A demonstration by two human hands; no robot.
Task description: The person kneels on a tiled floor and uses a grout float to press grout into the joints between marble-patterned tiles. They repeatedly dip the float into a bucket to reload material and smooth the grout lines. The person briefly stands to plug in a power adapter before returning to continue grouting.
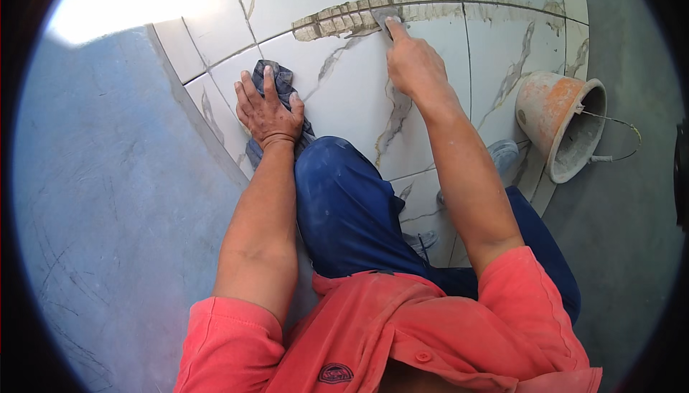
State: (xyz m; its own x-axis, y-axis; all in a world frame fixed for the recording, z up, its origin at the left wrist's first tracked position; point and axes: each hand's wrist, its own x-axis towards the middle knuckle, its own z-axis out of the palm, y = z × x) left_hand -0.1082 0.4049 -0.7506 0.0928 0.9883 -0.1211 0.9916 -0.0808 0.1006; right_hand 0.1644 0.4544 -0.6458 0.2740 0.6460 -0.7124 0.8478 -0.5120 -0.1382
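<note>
My left hand (pixel 269 111) lies with its fingers spread over a crumpled dark cloth (pixel 276 71) on the white marble-look tiles, its weight seemingly on the palm. Out ahead, my right hand (pixel 415 59) is closed with its index finger stretched along a small grey scraper (pixel 382 14); the handle is hidden under the fingers. The blade touches a dark joint between tiles. Smeared grey-brown grout (pixel 337 21) runs along both sides of that joint in short ridged strokes.
An orange-and-grey bucket (pixel 545 106), crusted with dried material, lies tilted on its side at the right, with its wire handle out. A bluish concrete floor (pixel 122 199) borders the tiles on the left. My blue-trousered knee (pixel 334 170) is beside the cloth. Bright sunlight washes out the upper left.
</note>
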